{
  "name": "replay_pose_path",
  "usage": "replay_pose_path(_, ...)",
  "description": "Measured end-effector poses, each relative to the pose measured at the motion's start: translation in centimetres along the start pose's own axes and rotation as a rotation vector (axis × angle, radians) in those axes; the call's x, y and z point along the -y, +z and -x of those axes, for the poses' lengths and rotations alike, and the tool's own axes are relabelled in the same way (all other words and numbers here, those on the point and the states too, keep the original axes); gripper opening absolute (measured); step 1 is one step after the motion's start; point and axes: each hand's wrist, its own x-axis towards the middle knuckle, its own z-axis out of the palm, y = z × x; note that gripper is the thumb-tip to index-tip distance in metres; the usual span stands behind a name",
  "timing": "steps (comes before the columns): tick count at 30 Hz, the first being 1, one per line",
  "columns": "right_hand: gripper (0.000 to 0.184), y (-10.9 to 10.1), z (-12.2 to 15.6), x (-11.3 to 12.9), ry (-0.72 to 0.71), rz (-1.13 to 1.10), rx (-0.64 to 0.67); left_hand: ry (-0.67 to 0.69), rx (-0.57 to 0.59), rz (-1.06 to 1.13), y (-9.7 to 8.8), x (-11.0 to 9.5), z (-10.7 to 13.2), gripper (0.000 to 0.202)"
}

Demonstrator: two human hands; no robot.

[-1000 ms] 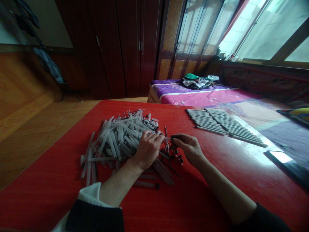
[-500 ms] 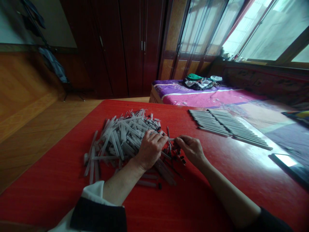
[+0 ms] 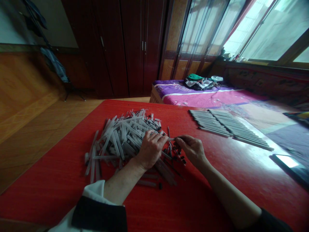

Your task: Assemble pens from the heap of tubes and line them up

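Note:
My left hand (image 3: 152, 149) is closed around a thin whitish plastic tube (image 3: 171, 139), over the right side of a heap. At the tube's other end, my right hand (image 3: 191, 149) pinches with thumb and forefinger. Only a short stretch of the tube shows between the hands. Beside and under the left hand lies the pile of translucent plastic tubes (image 3: 122, 135), jumbled together. Small black caps (image 3: 182, 160) and thin dark rods lie on the table just below the right hand.
Two neat rows of grey-white sticks, pen-like in shape (image 3: 225, 127), lie at the right on the red table (image 3: 188, 206). A phone (image 3: 288, 166) rests at the right edge. Behind stand a bed (image 3: 205, 96) with folded clothes and a dark wardrobe (image 3: 131, 48).
Almost nothing differs. Both hands keep their hold on the tube in the same place; the whole view has shifted very slightly.

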Motion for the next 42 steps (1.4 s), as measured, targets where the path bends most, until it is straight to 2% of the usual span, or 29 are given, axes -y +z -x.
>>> replay_pose_path(4,0.032,-0.03,0.1,0.3,0.011,0.012,0.024,0.009,-0.008,-0.017,0.02,-0.02,-0.05,0.019)
replay_pose_path(8,0.031,0.16,0.18,0.37,-0.011,-0.024,-0.013,-0.003,-0.021,-0.016,-0.02,0.01,-0.07,0.018)
replay_pose_path(11,0.027,0.16,0.15,0.33,-0.021,0.048,-0.024,0.014,-0.012,-0.032,-0.04,0.01,-0.03,0.019)
replay_pose_path(14,0.032,-0.01,0.12,0.32,-0.022,0.127,-0.012,0.029,0.002,-0.032,0.0,0.0,0.02,0.018)
replay_pose_path(20,0.03,0.09,0.17,0.14,-0.02,-0.004,-0.04,-0.005,-0.012,0.002,0.23,0.08,0.03,0.018)
replay_pose_path(23,0.024,0.16,0.13,0.12,-0.021,0.064,-0.038,0.0,0.0,-0.015,0.31,0.07,0.03,0.018)
replay_pose_path(27,0.033,0.02,0.09,0.2,0.0,0.146,-0.011,0.009,0.021,-0.013,0.33,0.0,0.06,0.018)
replay_pose_path(33,0.03,0.14,0.16,0.19,0.0,0.006,-0.013,-0.008,-0.009,0.007,0.31,0.05,0.05,0.018)
replay_pose_path(38,0.034,0.13,0.18,0.09,0.013,0.102,0.022,0.007,0.017,-0.006,0.33,0.03,0.04,0.017)
replay_pose_path(42,0.032,0.06,0.12,-0.2,-0.034,0.041,-0.005,0.003,-0.001,0.006,0.35,0.02,0.04,0.018)
